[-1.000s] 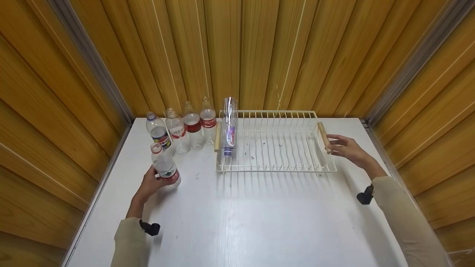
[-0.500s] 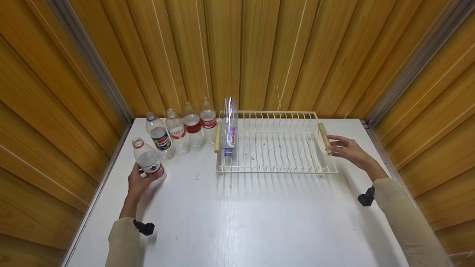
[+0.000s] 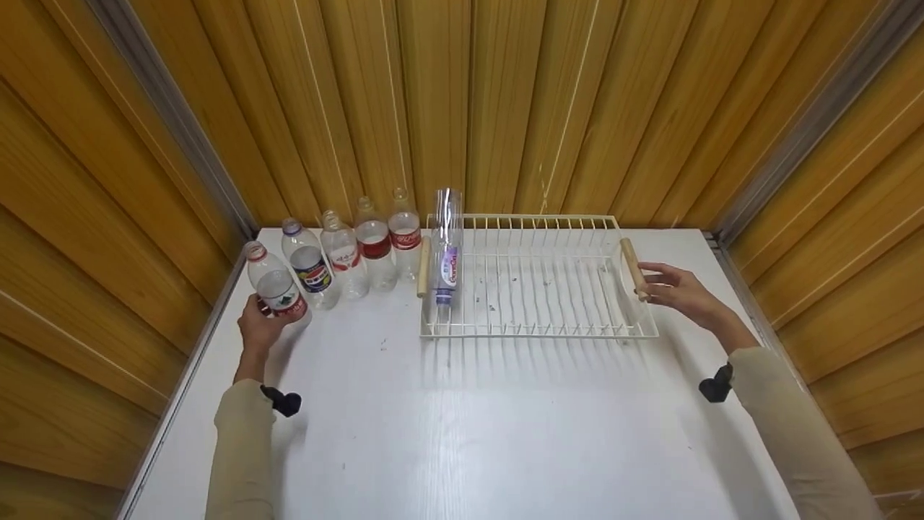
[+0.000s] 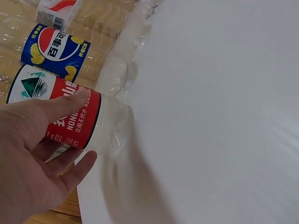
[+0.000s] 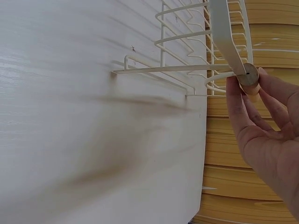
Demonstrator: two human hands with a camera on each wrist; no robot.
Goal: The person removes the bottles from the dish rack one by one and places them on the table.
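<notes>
My left hand (image 3: 260, 325) grips a clear plastic bottle with a red-and-white label (image 4: 70, 107) around its lower half. The bottle stands upright at the left end of a row of bottles. Right beside it is a bottle with a blue label (image 3: 312, 274), also visible in the left wrist view. My right hand (image 3: 682, 295) pinches the wooden handle (image 5: 250, 79) at the right end of a white wire dish rack (image 3: 541, 334), thumb and fingers on either side. Inside the rack's left end, a clear bottle with a purple label (image 3: 447, 263) leans neck down.
Further along the row stand a bottle with a white-and-red label (image 3: 346, 258) and two red-labelled ones, the last (image 3: 406, 237) close to the rack's left wooden handle (image 3: 424, 267). Wood-patterned walls (image 3: 505, 108) border the white table (image 3: 469, 433) behind and at both sides.
My left hand has carried the red-and-white-labelled bottle left and back, from in front of the row to its left end. The right hand stays at the rack handle.
</notes>
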